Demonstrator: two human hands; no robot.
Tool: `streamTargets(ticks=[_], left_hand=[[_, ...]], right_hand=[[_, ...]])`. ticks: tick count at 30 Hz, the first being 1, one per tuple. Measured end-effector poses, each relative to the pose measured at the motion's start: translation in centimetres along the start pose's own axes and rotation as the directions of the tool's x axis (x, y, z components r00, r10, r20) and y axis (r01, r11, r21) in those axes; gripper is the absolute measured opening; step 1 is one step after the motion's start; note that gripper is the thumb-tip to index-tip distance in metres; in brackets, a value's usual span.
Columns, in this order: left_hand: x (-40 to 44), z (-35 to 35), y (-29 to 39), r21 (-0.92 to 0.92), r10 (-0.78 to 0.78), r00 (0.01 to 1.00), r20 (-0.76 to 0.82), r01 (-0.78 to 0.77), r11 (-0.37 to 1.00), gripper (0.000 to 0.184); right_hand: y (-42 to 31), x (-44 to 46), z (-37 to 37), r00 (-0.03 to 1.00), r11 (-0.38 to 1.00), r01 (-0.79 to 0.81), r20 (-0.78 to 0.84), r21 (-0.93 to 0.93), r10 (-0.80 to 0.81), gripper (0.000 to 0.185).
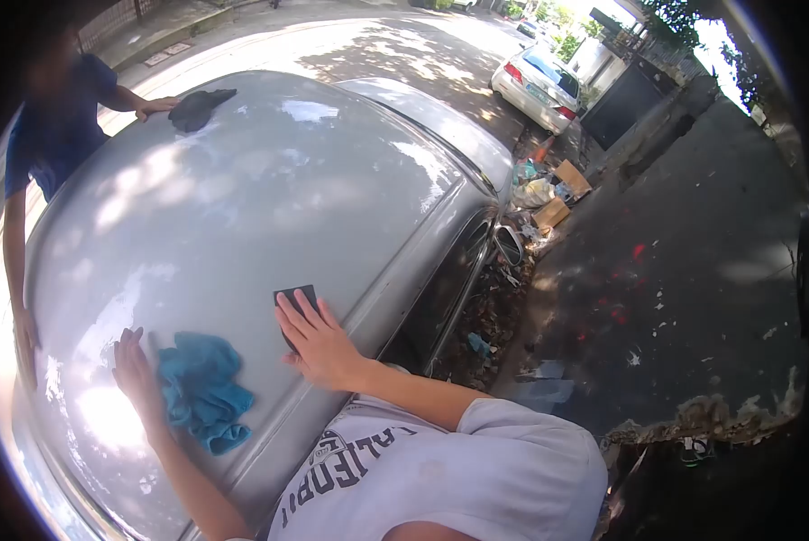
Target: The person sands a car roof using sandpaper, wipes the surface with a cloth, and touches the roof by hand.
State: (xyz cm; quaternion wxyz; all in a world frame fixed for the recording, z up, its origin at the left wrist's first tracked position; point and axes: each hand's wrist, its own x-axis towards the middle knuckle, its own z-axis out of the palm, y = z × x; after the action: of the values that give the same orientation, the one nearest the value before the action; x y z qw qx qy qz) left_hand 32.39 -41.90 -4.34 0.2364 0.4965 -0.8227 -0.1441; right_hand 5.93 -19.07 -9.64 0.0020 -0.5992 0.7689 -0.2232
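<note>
My right hand presses a thin black rectangular pad flat against the silver car roof, near its right edge. The fingers lie across the pad, and the palm hides part of it. Farther left, my left hand is open at the roof's surface, fingers stretched out and nothing in them. A crumpled blue cloth lies on the roof between my two hands, just right of the left one.
Across the roof, a person in a dark blue shirt has one hand by a dark cloth. The car's side mirror sticks out at right. Beyond are rubbish with cardboard, a dark wall and a parked white car.
</note>
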Motion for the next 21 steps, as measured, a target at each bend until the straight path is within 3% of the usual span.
streamTargets(ticks=[1,3,5,6,8,11,13,16,18,21], left_hand=[[0.1,-0.2,0.0,0.004,0.006,1.000,-0.002,-0.006,1.000,0.052],[0.0,-0.2,0.2,-0.042,-0.013,1.000,0.008,0.013,0.999,0.051],[0.1,-0.1,-0.1,-0.033,0.005,1.000,0.014,-0.004,0.999,0.050],[0.1,-0.1,-0.2,-0.021,0.018,1.000,0.011,-0.017,1.000,0.049],[0.0,0.2,-0.3,0.027,0.013,1.000,0.009,-0.014,1.000,0.048],[0.4,-0.3,0.4,0.056,0.026,1.000,0.014,-0.027,0.998,0.047],[0.2,-0.4,0.7,0.036,0.017,1.000,0.000,-0.017,0.999,0.046],[-0.1,-0.9,0.6,-0.035,0.028,1.000,-0.010,-0.028,0.999,0.046],[-0.3,-1.3,1.1,-0.162,0.036,0.999,-0.014,-0.037,0.986,0.046],[-0.3,-1.8,2.1,-0.203,-0.002,1.000,-0.013,-0.001,0.979,0.045]], right_hand=[[-0.1,-0.6,-0.6,0.988,0.990,0.124,0.079,0.062,-0.129,0.064],[6.9,1.5,-0.8,0.997,0.997,-0.073,-0.005,0.007,0.073,0.061],[14.9,4.2,-1.8,0.909,0.914,-0.406,-0.101,0.009,0.405,0.061],[16.5,5.1,-1.6,0.910,0.915,-0.404,-0.103,0.005,0.403,0.061],[18.0,6.7,-1.2,0.812,0.779,-0.580,-0.101,-0.238,0.575,0.062],[5.8,5.4,2.9,0.968,0.974,-0.202,-0.173,-0.098,0.183,0.065],[-1.9,2.9,2.2,0.998,0.998,0.026,-0.056,0.051,-0.023,0.066],[2.5,2.3,0.1,0.983,0.985,0.161,0.076,0.065,-0.166,0.067],[10.8,5.0,-0.7,0.992,0.992,-0.125,0.010,-0.004,0.125,0.065],[18.3,8.7,-1.6,0.848,0.847,-0.530,-0.035,-0.028,0.529,0.065]])
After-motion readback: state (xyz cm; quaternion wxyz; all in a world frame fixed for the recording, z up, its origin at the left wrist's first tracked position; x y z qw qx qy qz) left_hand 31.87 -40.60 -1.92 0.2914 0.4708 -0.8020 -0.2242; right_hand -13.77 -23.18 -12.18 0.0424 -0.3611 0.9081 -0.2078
